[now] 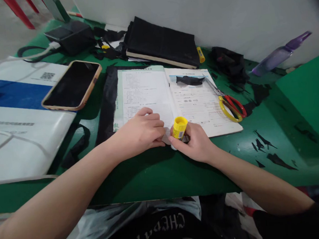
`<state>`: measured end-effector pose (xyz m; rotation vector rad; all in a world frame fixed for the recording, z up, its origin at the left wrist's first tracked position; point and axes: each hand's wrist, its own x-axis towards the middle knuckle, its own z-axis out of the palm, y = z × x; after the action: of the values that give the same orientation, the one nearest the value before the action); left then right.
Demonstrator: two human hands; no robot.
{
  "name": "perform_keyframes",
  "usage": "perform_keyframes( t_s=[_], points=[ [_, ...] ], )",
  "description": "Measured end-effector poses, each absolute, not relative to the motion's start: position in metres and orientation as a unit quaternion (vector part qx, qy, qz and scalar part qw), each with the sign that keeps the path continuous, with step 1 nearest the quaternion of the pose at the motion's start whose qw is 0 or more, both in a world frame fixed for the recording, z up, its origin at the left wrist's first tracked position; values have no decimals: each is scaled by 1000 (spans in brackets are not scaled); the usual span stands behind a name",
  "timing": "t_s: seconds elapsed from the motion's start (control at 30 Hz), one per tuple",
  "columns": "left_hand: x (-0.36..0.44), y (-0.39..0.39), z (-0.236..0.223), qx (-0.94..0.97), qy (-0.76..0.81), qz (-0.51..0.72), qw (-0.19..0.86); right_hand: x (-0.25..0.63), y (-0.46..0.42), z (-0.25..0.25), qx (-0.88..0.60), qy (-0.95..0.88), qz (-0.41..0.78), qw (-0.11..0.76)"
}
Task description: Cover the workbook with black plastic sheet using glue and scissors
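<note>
An open book (143, 95) lies on the green table, with black sheet material showing beyond its left edge. My left hand (142, 130) rests over the lower left page, fingers curled in. What is between those fingertips, if anything, is hidden. My right hand (196, 142) is closed around a yellow glue stick (179, 127), held upright near the book's lower middle. Across the right page lie the scissors (228, 106), with red and yellow handles and blades pointing up the page. A torn black scrap (190, 80) sits near that page's top.
On the left, a phone (72, 85) lies partly on a white and blue package (17, 141) crossed by cables. A black-covered book (161, 42) stands behind, beside a small yellow cap (200, 54). Black scraps (263, 140) and a purple bottle (280, 55) are at right.
</note>
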<state>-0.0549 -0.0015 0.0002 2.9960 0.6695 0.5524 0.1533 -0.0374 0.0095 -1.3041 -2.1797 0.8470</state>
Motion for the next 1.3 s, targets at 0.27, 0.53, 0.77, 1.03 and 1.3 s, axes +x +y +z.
perform_keyframes(
  t_s=[0.27,0.53,0.77,1.03,1.3],
  points=[
    [-55,2,2,934,262,168,173,197,-17,15,-474,-789,53,387],
    [-57,5,-1,921,278,175,209,259,30,1,-537,-813,-138,175],
    [-57,5,0,922,281,173,205,246,22,3,-516,-819,-116,223],
    [-58,4,-2,922,292,176,183,196,-31,11,-225,-942,144,202],
    [-57,6,-1,920,294,171,194,196,-32,3,-210,-943,166,199]
  ],
)
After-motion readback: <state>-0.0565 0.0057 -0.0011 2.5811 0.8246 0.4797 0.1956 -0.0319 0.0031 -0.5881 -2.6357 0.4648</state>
